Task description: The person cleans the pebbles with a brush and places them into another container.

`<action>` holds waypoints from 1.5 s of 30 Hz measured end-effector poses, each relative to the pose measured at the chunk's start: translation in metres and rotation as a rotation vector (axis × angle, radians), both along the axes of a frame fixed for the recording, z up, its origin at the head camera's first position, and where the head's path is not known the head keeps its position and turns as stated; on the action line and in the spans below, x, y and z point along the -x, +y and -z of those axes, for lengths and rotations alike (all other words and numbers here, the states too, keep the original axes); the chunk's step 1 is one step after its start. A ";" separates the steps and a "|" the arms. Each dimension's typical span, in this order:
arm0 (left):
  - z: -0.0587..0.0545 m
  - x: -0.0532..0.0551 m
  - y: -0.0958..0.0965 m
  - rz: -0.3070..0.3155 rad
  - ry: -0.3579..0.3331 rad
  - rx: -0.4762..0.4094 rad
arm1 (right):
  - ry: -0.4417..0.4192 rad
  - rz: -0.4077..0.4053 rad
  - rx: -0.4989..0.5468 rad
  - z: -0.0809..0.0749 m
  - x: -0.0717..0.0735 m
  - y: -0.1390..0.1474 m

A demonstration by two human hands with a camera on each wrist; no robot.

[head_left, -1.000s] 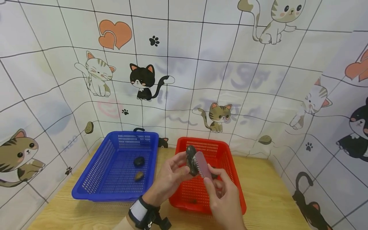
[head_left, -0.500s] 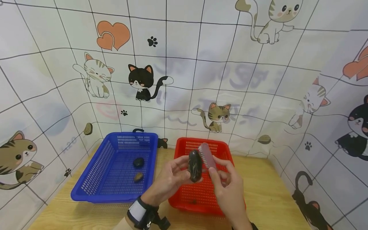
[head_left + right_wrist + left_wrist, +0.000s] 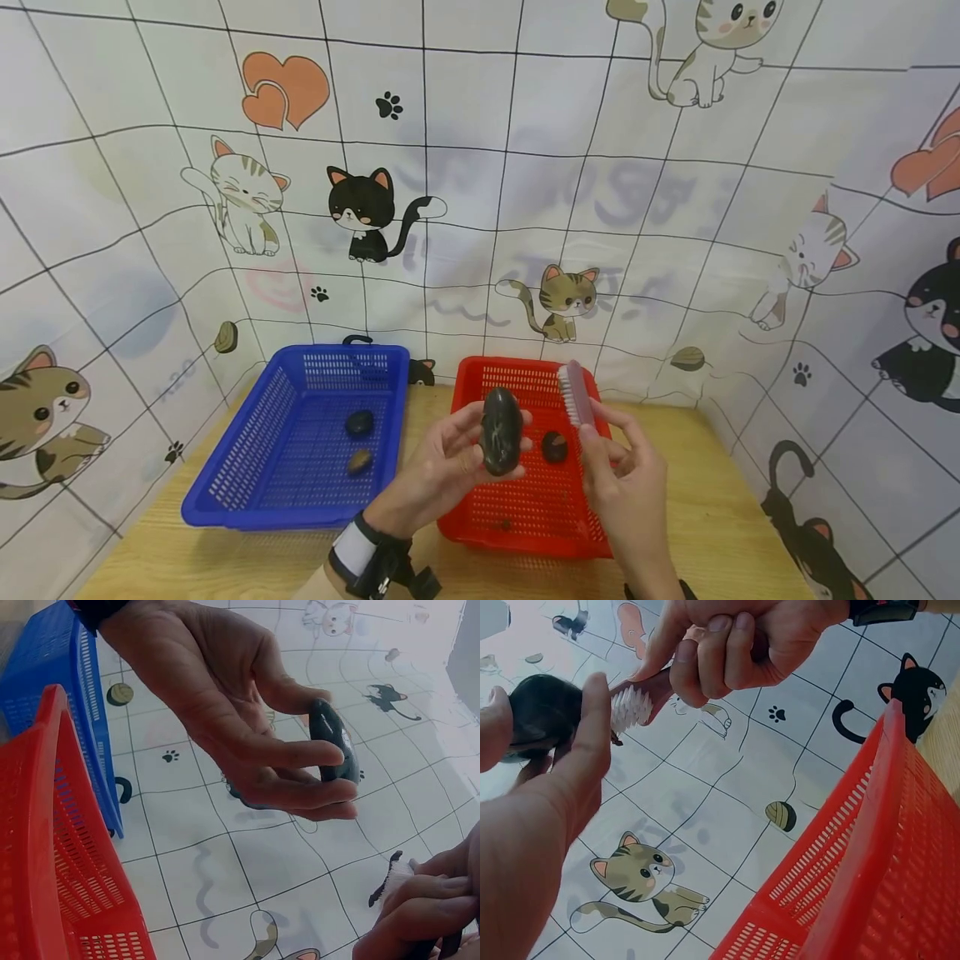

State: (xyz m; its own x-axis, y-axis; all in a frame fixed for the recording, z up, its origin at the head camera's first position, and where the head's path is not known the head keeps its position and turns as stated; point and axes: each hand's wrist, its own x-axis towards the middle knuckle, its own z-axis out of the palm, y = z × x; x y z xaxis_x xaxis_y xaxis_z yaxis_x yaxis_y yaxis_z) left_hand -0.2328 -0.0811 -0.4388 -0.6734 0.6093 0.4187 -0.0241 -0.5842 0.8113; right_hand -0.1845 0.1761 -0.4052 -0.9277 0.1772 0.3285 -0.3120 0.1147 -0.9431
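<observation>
Between thumb and fingers my left hand [image 3: 442, 462] holds a smooth dark stone [image 3: 502, 431], its long side upright over the red basket [image 3: 525, 533]. My right hand [image 3: 626, 479] grips a pink brush [image 3: 579, 396] with white bristles turned toward the stone. A gap separates brush and stone in the head view. In the left wrist view the bristles [image 3: 630, 707] overlap the fingers beside the stone [image 3: 544, 716]. The right wrist view shows the stone [image 3: 332, 742] pinched at its edges. Below the brush, a dark brown stone [image 3: 554, 447] lies in the red basket.
To the left, a blue basket [image 3: 225, 500] holds a black stone [image 3: 360, 423] and a brownish stone [image 3: 360, 461]. Both baskets stand on a wooden table [image 3: 697, 500]. A cat-printed sheet [image 3: 480, 208] rises behind and at both sides. A small dark bit [image 3: 506, 524] lies in the red basket.
The brush has left the stone's surface and moved right and up with my right hand. My left hand has turned the stone's broad face toward me. The brown stone in the red basket shows again.
</observation>
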 end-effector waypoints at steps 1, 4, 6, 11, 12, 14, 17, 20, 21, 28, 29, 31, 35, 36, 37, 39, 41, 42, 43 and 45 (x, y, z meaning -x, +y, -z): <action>0.000 0.000 0.000 -0.016 -0.006 0.009 | -0.005 -0.004 -0.002 0.000 0.000 0.000; -0.001 0.000 0.001 -0.067 -0.041 0.051 | -0.025 -0.011 -0.019 0.002 0.002 -0.001; -0.002 0.000 0.002 -0.104 -0.066 0.087 | -0.039 -0.014 -0.033 0.004 0.002 -0.002; -0.003 0.000 0.004 -0.177 -0.137 0.146 | -0.060 -0.027 -0.029 0.006 0.003 -0.003; -0.003 0.000 0.005 -0.192 -0.157 0.156 | -0.061 -0.030 -0.029 0.006 0.003 -0.003; -0.004 -0.001 0.005 -0.220 -0.204 0.176 | -0.064 -0.036 -0.035 0.007 0.003 -0.004; -0.004 -0.002 0.007 -0.246 -0.266 0.193 | -0.065 -0.047 -0.043 0.008 0.003 -0.005; -0.004 -0.003 0.008 -0.280 -0.317 0.211 | -0.066 -0.053 -0.062 0.009 0.002 -0.007; -0.005 -0.003 0.009 -0.291 -0.330 0.217 | -0.067 -0.056 -0.068 0.009 0.003 -0.008; -0.003 -0.003 0.011 -0.330 -0.345 0.233 | -0.089 -0.095 -0.115 0.012 0.004 -0.010; -0.002 -0.002 0.011 -0.328 -0.340 0.227 | -0.095 -0.100 -0.124 0.012 0.005 -0.010; -0.002 -0.001 0.010 -0.324 -0.336 0.215 | -0.113 -0.111 -0.145 0.014 0.006 -0.010; -0.004 0.000 0.008 -0.309 -0.349 0.202 | -0.131 -0.139 -0.167 0.016 0.007 -0.011; -0.005 0.000 0.007 -0.307 -0.354 0.204 | -0.133 -0.148 -0.168 0.017 0.007 -0.011; -0.006 0.000 0.007 -0.305 -0.358 0.206 | -0.130 -0.156 -0.168 0.018 0.007 -0.012; -0.007 -0.001 0.006 -0.301 -0.363 0.206 | -0.119 -0.169 -0.169 0.020 0.007 -0.015; -0.008 -0.001 0.006 -0.299 -0.365 0.201 | -0.110 -0.181 -0.176 0.022 0.006 -0.018; -0.008 -0.001 0.006 -0.296 -0.364 0.197 | -0.104 -0.189 -0.177 0.022 0.006 -0.020; -0.008 -0.002 0.006 -0.293 -0.361 0.191 | -0.099 -0.195 -0.179 0.023 0.006 -0.022; -0.007 -0.002 0.006 -0.288 -0.347 0.179 | -0.095 -0.200 -0.193 0.024 0.005 -0.026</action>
